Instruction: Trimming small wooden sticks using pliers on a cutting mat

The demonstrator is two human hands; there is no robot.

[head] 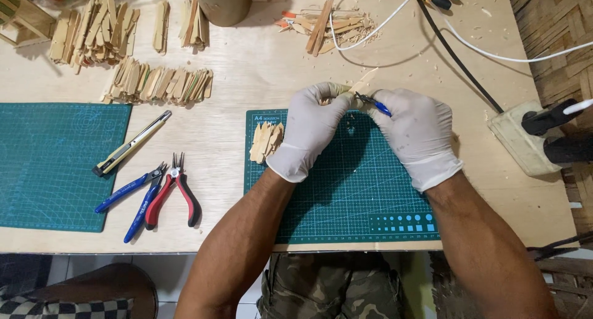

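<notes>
**Trimming a wooden stick over the small cutting mat**

Gripping a pale, flat wooden craft stick [361, 84], the white-gloved left hand [312, 124] has its fingers curled around the stick's lower end, just above the top edge of the small green gridded cutting mat [352, 189]. The stick's long axis runs on a diagonal: its free tip points up and to the right, away from the person, while the held end sits lower left inside the fingers. The white-gloved right hand [417, 133] is clenched around a small blue-handled cutting tool [374, 102], whose dark tip meets the stick near its middle.

On the mat's left edge lies a small heap of short cut wooden pieces [265, 141]. The mat carries white grid lines, a short white label in its top left corner, and rows of white dots and squares in its lower right corner.

A larger green cutting mat [58, 164] lies at the left of the light plywood tabletop [247, 65]. Between the two mats rest a yellow-and-black utility knife [131, 143], blue-handled cutters [133, 195] and red-handled pliers [176, 192]. Stacks of uncut wooden sticks [157, 84] lie farther back.
</notes>
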